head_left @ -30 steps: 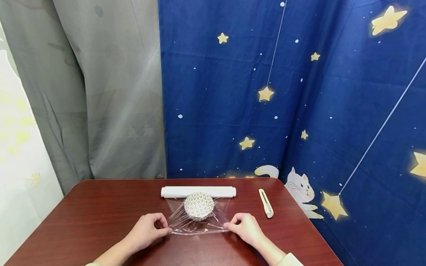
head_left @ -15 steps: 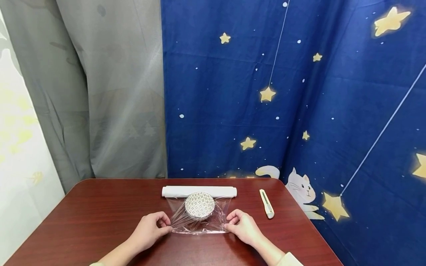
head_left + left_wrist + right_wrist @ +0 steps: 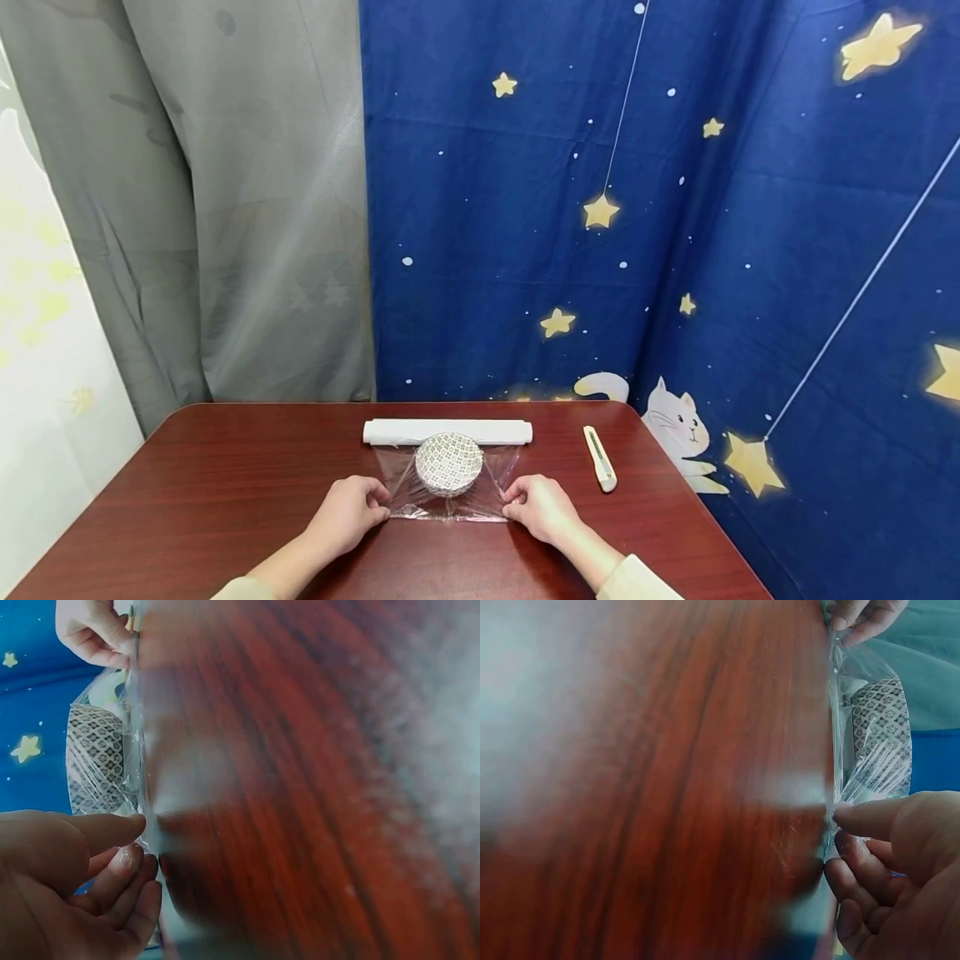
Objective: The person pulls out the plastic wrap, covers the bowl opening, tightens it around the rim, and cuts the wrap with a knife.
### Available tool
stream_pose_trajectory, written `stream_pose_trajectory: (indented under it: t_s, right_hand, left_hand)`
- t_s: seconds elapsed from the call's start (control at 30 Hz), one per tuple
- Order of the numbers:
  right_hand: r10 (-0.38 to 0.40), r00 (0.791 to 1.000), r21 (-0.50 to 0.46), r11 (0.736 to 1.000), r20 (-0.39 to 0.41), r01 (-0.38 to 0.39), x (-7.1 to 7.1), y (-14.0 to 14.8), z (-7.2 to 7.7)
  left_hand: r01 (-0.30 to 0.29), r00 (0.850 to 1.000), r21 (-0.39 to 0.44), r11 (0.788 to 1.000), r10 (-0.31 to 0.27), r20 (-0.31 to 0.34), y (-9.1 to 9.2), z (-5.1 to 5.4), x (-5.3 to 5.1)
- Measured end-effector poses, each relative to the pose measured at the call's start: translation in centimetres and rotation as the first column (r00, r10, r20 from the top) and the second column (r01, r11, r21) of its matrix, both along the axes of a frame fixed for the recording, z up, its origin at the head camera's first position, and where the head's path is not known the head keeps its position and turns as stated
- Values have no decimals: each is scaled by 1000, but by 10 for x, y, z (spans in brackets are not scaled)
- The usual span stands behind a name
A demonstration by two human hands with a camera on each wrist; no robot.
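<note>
A patterned bowl [image 3: 448, 463] stands on the table with clear plastic wrap [image 3: 427, 507] drawn over it and down its near side. My left hand [image 3: 349, 512] pinches the wrap's near left corner between thumb and fingers, low at the tabletop. On the other side my right hand [image 3: 545, 508] pinches the near right corner. Both wrist views show the wrap creased and stretched against the bowl [image 3: 96, 759], whose side has a diamond pattern. Behind the bowl lies a white roll [image 3: 390, 432], and the film runs from it toward me.
A pale utility knife [image 3: 600, 459] lies to the right of the wrap. The dark red wooden table [image 3: 225, 467] ends at the back against grey and blue star-printed curtains [image 3: 480, 250].
Both hands have shifted slightly away from me, bringing the film's near edge closer to the bowl. The film's near edge looks straighter and lower. Bowl, roll and knife stay put.
</note>
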State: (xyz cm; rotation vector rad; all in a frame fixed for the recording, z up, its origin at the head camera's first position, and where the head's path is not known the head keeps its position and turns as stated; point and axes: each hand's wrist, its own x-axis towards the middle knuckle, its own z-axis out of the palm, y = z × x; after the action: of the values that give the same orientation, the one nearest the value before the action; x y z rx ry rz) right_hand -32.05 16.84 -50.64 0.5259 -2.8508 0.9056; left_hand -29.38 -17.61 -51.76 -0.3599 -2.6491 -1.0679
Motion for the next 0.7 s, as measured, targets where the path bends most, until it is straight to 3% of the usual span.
stream_pose_trajectory:
  t_s: [0.07, 0.2, 0.3, 0.4, 0.47, 0.5, 0.57, 0.63, 0.7]
  right_hand:
    - [-7, 1000, 29, 1000, -22, 8, -5, -1, -4]
    - [-24, 998, 87, 996, -65, 30, -28, 4, -29]
    - [-38, 996, 112, 993, -78, 47, -42, 6, -41]
    - [-46, 996, 120, 991, -82, 55, -48, 5, -46]
    - [-57, 996, 129, 990, -66, 65, -39, 0, -30]
    - [-58, 995, 130, 989, -76, 68, -43, 1, -36]
    - [-63, 994, 132, 988, -91, 75, -39, -2, -31]
    - [-68, 991, 135, 987, -112, 83, -30, -6, -19]
    - [-72, 987, 132, 987, -143, 92, -30, -8, -18]
  left_hand:
    - [5, 999, -8, 1000, -5, -31, -1, -7, -7]
    - [2, 993, -45, 999, -7, -115, -11, -43, -37]
    - [-22, 993, -75, 997, 13, -114, -18, -66, -58]
    - [-53, 995, -97, 994, 44, -91, -18, -71, -66]
    - [-67, 996, -113, 991, 60, -65, -16, -68, -66]
    - [-74, 996, -122, 990, 67, -60, -15, -66, -65]
    - [-86, 996, -132, 987, 81, -44, -14, -63, -65]
    - [-94, 994, -137, 986, 85, -67, -14, -65, -66]
    - [-100, 990, -138, 985, 84, -115, -15, -69, -70]
